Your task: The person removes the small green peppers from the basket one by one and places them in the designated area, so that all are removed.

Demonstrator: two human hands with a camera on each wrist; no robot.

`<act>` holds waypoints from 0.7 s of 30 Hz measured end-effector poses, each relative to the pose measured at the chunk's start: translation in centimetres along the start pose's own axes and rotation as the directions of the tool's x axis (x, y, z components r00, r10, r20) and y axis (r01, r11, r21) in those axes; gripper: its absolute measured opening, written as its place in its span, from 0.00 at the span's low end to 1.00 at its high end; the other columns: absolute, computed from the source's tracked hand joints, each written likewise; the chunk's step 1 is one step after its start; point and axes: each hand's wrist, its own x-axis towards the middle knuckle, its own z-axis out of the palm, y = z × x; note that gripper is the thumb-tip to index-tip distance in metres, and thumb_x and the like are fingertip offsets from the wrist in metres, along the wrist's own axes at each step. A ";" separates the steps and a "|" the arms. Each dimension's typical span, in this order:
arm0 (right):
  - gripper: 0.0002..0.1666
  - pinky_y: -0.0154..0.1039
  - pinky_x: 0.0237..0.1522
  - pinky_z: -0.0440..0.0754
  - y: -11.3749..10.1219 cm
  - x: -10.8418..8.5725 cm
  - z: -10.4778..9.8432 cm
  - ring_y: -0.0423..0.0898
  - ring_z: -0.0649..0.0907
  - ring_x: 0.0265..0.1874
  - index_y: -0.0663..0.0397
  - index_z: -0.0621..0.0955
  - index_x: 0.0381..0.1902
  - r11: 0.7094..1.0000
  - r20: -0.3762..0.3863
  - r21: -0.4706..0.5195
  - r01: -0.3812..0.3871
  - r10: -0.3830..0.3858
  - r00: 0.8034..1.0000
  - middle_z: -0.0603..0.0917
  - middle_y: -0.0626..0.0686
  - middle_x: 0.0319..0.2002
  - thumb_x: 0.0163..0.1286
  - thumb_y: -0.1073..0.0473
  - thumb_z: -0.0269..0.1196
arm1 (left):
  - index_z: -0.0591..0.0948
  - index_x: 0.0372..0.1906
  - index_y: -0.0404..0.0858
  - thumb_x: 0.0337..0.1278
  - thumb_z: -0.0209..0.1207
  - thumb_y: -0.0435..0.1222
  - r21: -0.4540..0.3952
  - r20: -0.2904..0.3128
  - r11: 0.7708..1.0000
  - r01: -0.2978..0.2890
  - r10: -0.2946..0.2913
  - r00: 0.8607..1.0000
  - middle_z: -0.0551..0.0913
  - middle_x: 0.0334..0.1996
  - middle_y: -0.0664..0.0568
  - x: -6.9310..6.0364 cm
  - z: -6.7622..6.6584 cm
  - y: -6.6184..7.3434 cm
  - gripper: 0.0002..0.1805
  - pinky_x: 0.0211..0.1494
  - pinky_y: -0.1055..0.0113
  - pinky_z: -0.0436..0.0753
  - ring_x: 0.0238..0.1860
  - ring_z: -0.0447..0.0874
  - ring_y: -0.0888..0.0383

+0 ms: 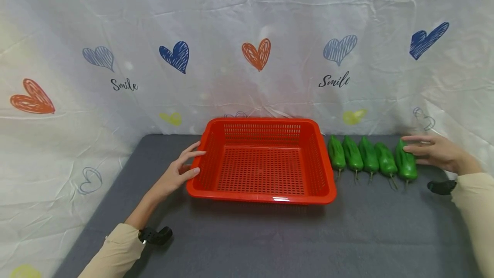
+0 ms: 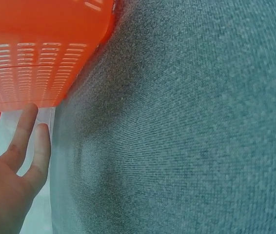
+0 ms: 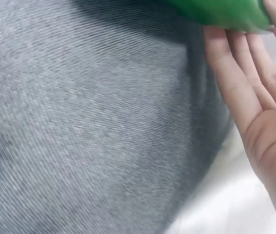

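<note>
My left hand is at the left side of a red plastic basket, thumb and fingertips at its rim. In the left wrist view two straight fingers reach toward the basket's slotted outer wall. At the far right, my right hand holds the rightmost green pepper between thumb and fingers. The right wrist view shows this pepper at the top, with the fingertips partly hidden behind it. Several more green peppers lie in a row to its left, stalks toward me.
The basket has slotted walls and a grid floor, with nothing in it. A grey cloth covers the table. Behind and at the left hangs a white curtain printed with hearts. Dark straps sit on both wrists.
</note>
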 end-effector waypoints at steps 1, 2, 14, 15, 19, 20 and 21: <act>0.23 0.41 0.44 0.85 0.1 0.0 0.1 0.36 0.84 0.45 0.42 0.84 0.60 1.000 0.004 0.004 0.002 -0.002 1.000 0.82 0.31 0.50 0.77 0.70 0.58 | 0.71 0.72 0.36 0.72 0.57 0.28 0.001 0.001 1.000 0.000 0.000 1.000 0.50 0.80 0.51 0.0 0.0 0.0 0.26 0.53 0.60 0.82 0.61 0.75 0.36; 0.22 0.41 0.44 0.85 0.2 0.0 0.2 0.36 0.84 0.45 0.42 0.84 0.60 1.000 0.007 0.004 0.002 -0.002 1.000 0.82 0.31 0.50 0.77 0.70 0.58 | 0.71 0.72 0.36 0.72 0.57 0.29 0.001 0.003 1.000 -0.001 0.001 1.000 0.50 0.80 0.51 0.0 0.0 0.0 0.26 0.53 0.60 0.82 0.61 0.74 0.36; 0.19 0.37 0.44 0.84 0.1 -0.4 1.5 0.35 0.85 0.45 0.44 0.84 0.59 1.000 -0.045 -0.028 -0.001 -0.001 0.999 0.84 0.33 0.48 0.77 0.68 0.59 | 0.71 0.72 0.35 0.72 0.57 0.29 -0.019 0.010 1.000 -0.005 0.005 1.000 0.50 0.80 0.50 0.0 0.0 0.0 0.26 0.52 0.60 0.83 0.58 0.77 0.37; 0.19 0.37 0.44 0.84 0.0 -0.5 1.6 0.35 0.84 0.45 0.45 0.83 0.61 0.999 -0.044 -0.051 0.003 -0.005 0.999 0.83 0.32 0.49 0.77 0.67 0.60 | 0.71 0.72 0.34 0.72 0.57 0.29 -0.019 0.010 1.000 -0.005 0.005 1.000 0.50 0.80 0.50 0.0 0.0 0.0 0.26 0.52 0.60 0.83 0.58 0.77 0.37; 0.20 0.36 0.46 0.83 -0.1 -0.9 1.8 0.32 0.83 0.47 0.47 0.78 0.65 0.992 -0.032 -0.116 0.042 -0.045 0.998 0.81 0.31 0.51 0.78 0.64 0.59 | 0.70 0.72 0.34 0.72 0.57 0.29 -0.022 0.012 1.000 -0.004 0.004 1.000 0.50 0.80 0.50 -0.1 0.0 0.1 0.26 0.51 0.59 0.83 0.58 0.77 0.37; 0.20 0.36 0.46 0.83 -0.1 -1.0 1.8 0.32 0.83 0.47 0.44 0.77 0.64 0.991 -0.030 -0.119 0.056 -0.060 0.998 0.81 0.30 0.51 0.78 0.65 0.58 | 0.70 0.72 0.34 0.73 0.57 0.29 -0.024 0.012 1.000 -0.003 0.004 1.000 0.50 0.80 0.50 -0.1 0.0 0.1 0.26 0.51 0.59 0.83 0.57 0.78 0.37; 0.20 0.36 0.46 0.83 -0.1 -1.1 1.8 0.32 0.82 0.48 0.41 0.77 0.63 0.989 -0.031 -0.129 0.072 -0.076 0.997 0.80 0.30 0.51 0.79 0.65 0.58 | 0.70 0.72 0.34 0.73 0.57 0.29 -0.025 0.012 1.000 -0.004 0.004 1.000 0.50 0.80 0.50 -0.1 0.0 0.1 0.26 0.51 0.59 0.83 0.57 0.78 0.37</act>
